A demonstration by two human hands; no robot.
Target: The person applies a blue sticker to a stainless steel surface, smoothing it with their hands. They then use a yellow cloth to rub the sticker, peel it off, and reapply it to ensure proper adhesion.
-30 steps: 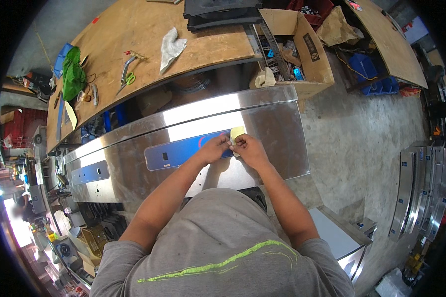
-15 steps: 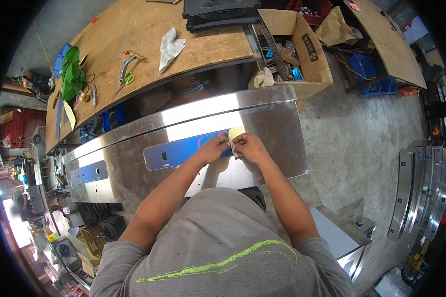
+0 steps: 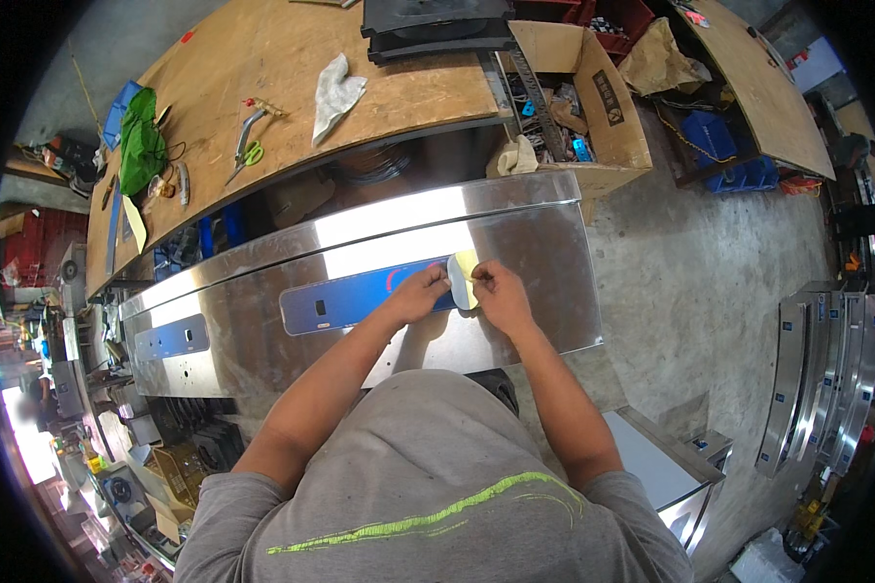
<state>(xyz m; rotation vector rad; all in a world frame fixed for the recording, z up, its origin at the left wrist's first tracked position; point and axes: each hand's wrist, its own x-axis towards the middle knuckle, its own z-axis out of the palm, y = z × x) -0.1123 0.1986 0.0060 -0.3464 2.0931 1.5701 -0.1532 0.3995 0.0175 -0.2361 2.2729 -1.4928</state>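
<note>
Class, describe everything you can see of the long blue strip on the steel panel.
The blue strip is a long, narrow film with rounded ends, lying flat along the sloped face of the shiny steel panel. A small dark rectangular cutout shows near its left end, and a red curved mark near the right. At its right end a pale yellow backing curls up, peeled back. The left hand presses on it; the right hand pinches the backing.

You are working in bright, even daylight. The steel panel (image 3: 515, 253) throws a strong white glare along its upper band, and your arms and head cast only soft shadows on it. The bench (image 3: 292, 68) is evenly lit and sharp. At the far left a window patch (image 3: 24, 437) is blown out. The fisheye bends the panel and bench edges, and a black rim cuts the corners. Small things near the rim are too blurred to tell.
</note>
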